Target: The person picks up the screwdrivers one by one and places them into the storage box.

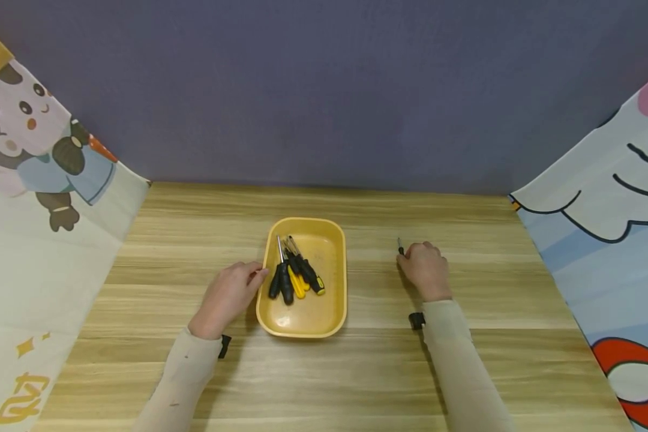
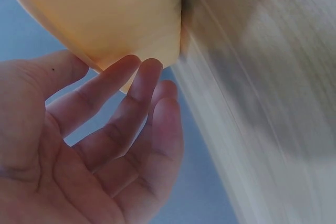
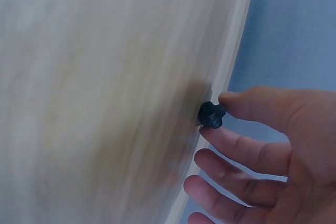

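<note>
My left hand (image 1: 231, 298) is at the left rim of the yellow plastic tray (image 1: 335, 312). In the left wrist view, its thumb lies at the rim and its bent fingers (image 2: 145, 77) touch the outer wall. Inside the tray lie several screwdrivers, among them a black-handled one (image 1: 285, 285), a yellow-handled one (image 1: 296, 283) and a black-and-yellow one (image 1: 314, 281). To the right of the tray, my right hand (image 1: 424, 270) pinches a small screwdriver (image 1: 401, 247) between thumb and index finger, close over the table. Its dark, lobed handle end (image 3: 211, 115) faces the right wrist camera, the shaft pointing away.
The wood-grain table (image 1: 378, 372) carries the tray near its middle. A dark blue-grey panel (image 1: 324, 96) stands along the back edge. Cartoon-printed panels flank the table on the left (image 1: 65, 252) and right (image 1: 626, 252).
</note>
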Demonstrator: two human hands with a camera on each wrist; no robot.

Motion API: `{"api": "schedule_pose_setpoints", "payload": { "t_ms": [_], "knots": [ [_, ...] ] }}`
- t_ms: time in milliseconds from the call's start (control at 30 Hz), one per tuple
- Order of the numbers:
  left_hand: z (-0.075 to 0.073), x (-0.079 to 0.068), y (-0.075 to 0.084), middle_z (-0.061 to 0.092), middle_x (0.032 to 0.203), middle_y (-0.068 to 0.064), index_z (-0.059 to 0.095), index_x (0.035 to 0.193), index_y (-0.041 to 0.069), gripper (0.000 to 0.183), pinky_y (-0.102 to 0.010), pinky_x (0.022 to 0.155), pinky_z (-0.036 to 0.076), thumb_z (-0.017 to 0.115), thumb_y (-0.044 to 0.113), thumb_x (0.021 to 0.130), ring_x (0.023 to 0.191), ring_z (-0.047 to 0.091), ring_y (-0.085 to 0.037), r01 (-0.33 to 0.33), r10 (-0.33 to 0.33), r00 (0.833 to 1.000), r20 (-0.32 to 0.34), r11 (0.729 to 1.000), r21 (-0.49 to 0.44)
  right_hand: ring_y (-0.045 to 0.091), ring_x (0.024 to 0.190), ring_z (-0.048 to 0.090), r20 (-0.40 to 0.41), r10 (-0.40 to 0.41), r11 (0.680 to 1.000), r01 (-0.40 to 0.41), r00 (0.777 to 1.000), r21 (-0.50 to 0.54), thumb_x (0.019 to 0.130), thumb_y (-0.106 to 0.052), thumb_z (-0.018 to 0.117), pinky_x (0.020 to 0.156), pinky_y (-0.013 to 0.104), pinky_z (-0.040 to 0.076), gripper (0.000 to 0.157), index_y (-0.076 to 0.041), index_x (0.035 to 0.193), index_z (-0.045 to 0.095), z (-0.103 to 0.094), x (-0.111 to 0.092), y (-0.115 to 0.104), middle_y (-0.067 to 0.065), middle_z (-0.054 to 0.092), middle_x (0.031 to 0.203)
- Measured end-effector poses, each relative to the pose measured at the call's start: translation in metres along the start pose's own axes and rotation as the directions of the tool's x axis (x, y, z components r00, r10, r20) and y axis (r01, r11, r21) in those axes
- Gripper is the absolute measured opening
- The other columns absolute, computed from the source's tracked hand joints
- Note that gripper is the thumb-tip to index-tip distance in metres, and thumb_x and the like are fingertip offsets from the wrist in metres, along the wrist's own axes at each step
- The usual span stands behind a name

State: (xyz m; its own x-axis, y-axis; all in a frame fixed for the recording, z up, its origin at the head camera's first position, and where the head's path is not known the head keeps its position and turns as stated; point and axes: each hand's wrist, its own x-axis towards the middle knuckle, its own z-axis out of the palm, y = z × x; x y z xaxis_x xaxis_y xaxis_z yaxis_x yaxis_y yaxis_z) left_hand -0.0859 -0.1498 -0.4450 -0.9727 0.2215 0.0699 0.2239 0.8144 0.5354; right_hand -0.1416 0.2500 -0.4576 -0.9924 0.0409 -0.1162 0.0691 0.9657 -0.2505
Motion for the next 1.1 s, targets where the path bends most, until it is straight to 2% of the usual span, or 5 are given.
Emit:
{"api": "schedule_pose_setpoints", "payload": {
  "t_ms": [133,367,600,833,1100],
  "knots": [
    [0.0,0.0,0.0,0.069,0.092,-0.012,0.072,0.113,0.001,0.028,-0.044,0.068,0.052,0.062,0.024,0.101,0.074,0.059,-0.021,-0.001,0.001,1.0,0.001,1.0,-0.002,0.036,0.088,0.061,-0.006,0.003,1.0,-0.003,1.0,-0.005,0.098,-0.027,0.06,0.069,0.054,0.053,0.032,0.001,0.094,0.075,0.001,0.001,0.0,0.021,0.063,0.1],
    [0.001,0.001,0.0,0.069,0.092,-0.013,0.072,0.115,0.001,0.028,-0.044,0.068,0.053,0.062,0.024,0.102,0.075,0.06,-0.021,0.011,-0.011,1.0,0.012,1.0,-0.002,0.027,0.071,0.053,0.014,0.036,0.999,-0.036,0.999,0.003,0.098,-0.026,0.059,0.058,0.043,0.046,0.04,-0.009,0.062,0.065,0.0,0.001,-0.004,0.015,0.059,0.089],
    [0.001,0.002,-0.001,0.07,0.094,-0.014,0.071,0.116,0.001,0.03,-0.046,0.071,0.053,0.06,0.025,0.102,0.078,0.061,-0.023,0.014,-0.014,1.0,0.024,1.0,0.009,0.022,0.059,0.045,0.007,0.015,0.999,-0.016,1.0,0.049,0.098,-0.024,0.059,0.05,0.035,0.04,0.046,-0.01,0.055,0.055,-0.007,-0.002,-0.019,0.011,0.051,0.075],
    [0.001,0.003,-0.002,0.069,0.094,-0.014,0.071,0.118,0.001,0.031,-0.046,0.071,0.053,0.059,0.025,0.103,0.078,0.061,-0.023,0.017,-0.017,0.999,0.036,1.0,0.012,0.03,0.078,0.059,-0.113,-0.089,0.992,0.099,0.99,0.079,0.096,-0.023,0.061,0.067,0.047,0.052,0.028,0.002,0.096,0.073,-0.022,-0.012,-0.042,0.015,0.064,0.093],
    [0.0,0.001,-0.001,0.068,0.09,-0.012,0.071,0.117,0.001,0.03,-0.043,0.067,0.052,0.06,0.025,0.103,0.074,0.058,-0.02,0.011,-0.011,0.999,0.033,1.0,0.004,0.028,0.077,0.057,-0.137,-0.152,0.985,0.162,0.979,0.063,0.096,-0.025,0.064,0.068,0.045,0.051,0.028,0.002,0.097,0.073,-0.034,-0.019,-0.072,0.014,0.063,0.093]
  ]
}}
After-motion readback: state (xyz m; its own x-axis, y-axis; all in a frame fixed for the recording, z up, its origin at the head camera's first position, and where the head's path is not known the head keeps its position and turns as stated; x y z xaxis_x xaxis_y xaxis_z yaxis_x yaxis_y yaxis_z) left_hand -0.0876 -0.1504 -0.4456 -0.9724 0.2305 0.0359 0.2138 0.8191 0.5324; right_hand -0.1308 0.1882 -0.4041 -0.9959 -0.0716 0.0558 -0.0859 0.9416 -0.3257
